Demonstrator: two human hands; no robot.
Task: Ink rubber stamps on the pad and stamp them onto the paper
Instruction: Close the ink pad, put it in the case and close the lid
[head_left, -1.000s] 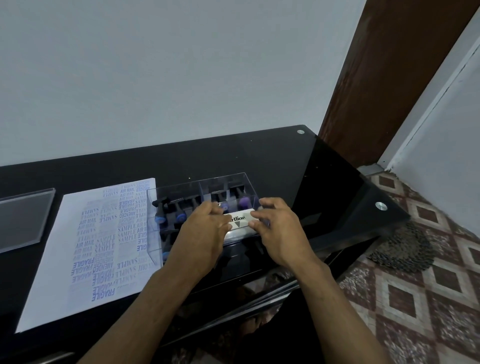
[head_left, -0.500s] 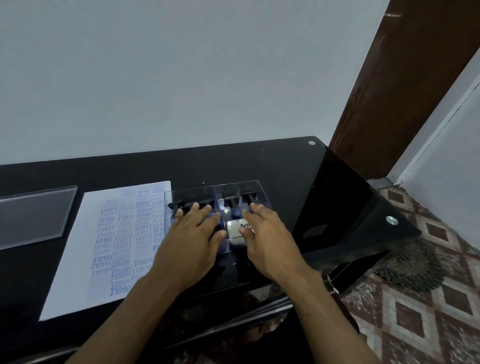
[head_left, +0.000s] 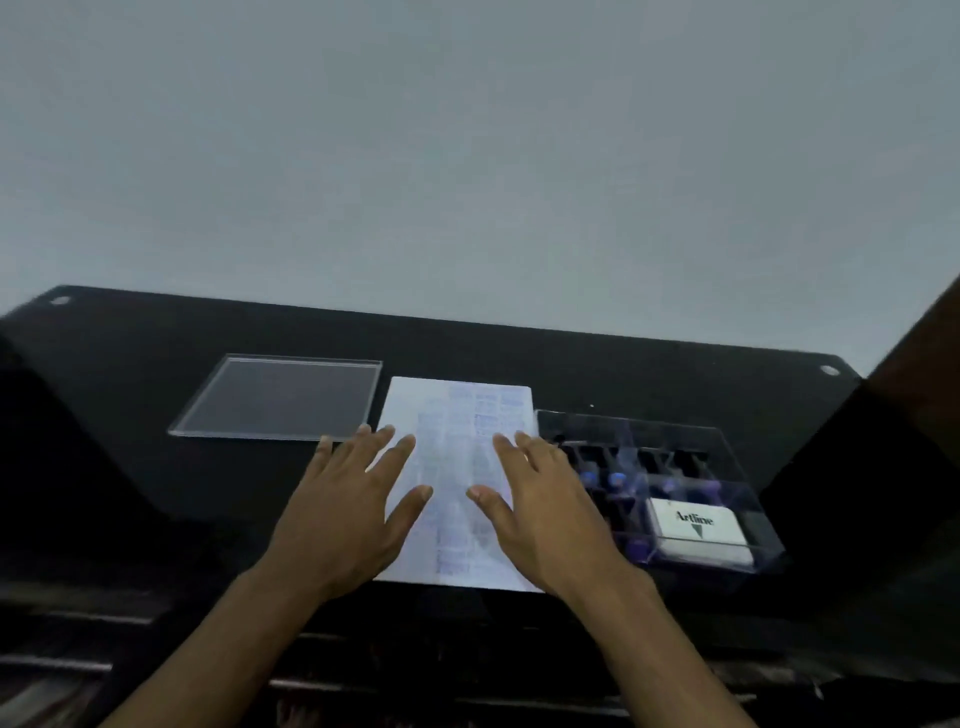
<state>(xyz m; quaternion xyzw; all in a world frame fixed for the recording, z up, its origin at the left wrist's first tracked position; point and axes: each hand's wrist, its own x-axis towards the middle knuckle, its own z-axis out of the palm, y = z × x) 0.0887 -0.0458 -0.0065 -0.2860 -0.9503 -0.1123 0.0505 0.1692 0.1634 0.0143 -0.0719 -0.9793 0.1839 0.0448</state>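
A white paper sheet (head_left: 457, 467) covered with blue stamp prints lies on the black glass table (head_left: 519, 358). My left hand (head_left: 353, 509) rests flat on the sheet's left edge, fingers spread. My right hand (head_left: 545, 509) lies flat on its right side, fingers spread too. Neither holds anything. To the right stands a clear plastic box (head_left: 727, 467) holding several dark stamps (head_left: 602, 475) with blue ends and a white Artline ink pad (head_left: 698, 535).
A clear plastic lid (head_left: 280, 397) lies flat left of the paper. A grey wall rises behind the table. A dark brown door edge (head_left: 919, 332) shows at the far right.
Both hands left the ink pad in the box and moved left onto the paper. The camera swung left, so the box now sits at the right.
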